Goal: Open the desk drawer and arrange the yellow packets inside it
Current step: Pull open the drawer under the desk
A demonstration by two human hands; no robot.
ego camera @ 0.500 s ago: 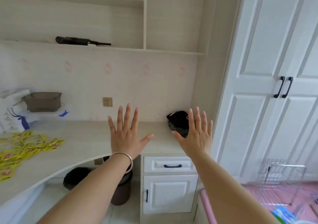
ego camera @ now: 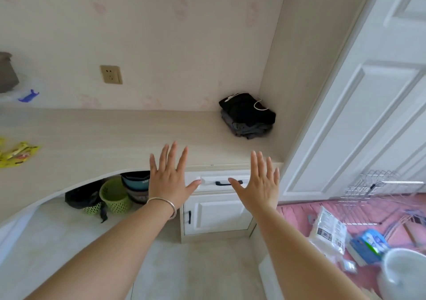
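Note:
The white desk drawer [ego camera: 208, 182] with a black handle [ego camera: 224, 183] is closed, under the pale desk top [ego camera: 103, 143] at the right end. My left hand [ego camera: 169, 177] and my right hand [ego camera: 259, 182] are both held up flat with fingers spread, in front of the drawer, one on each side of the handle. Neither hand holds anything. Yellow packets [ego camera: 16, 154] lie in a loose heap on the desk top at the far left edge of the view, partly cut off.
A folded dark cloth pile [ego camera: 247, 116] sits in the desk's back right corner. A cupboard door [ego camera: 219, 214] is below the drawer. Green baskets [ego camera: 114, 194] and a black bin [ego camera: 80, 198] stand under the desk. White wardrobe doors [ego camera: 368, 115] and a wire rack [ego camera: 380, 189] are at the right.
The view has tilted down and moved closer to the desk. Both hands have dropped from over the desk top to in front of the drawer, still spread.

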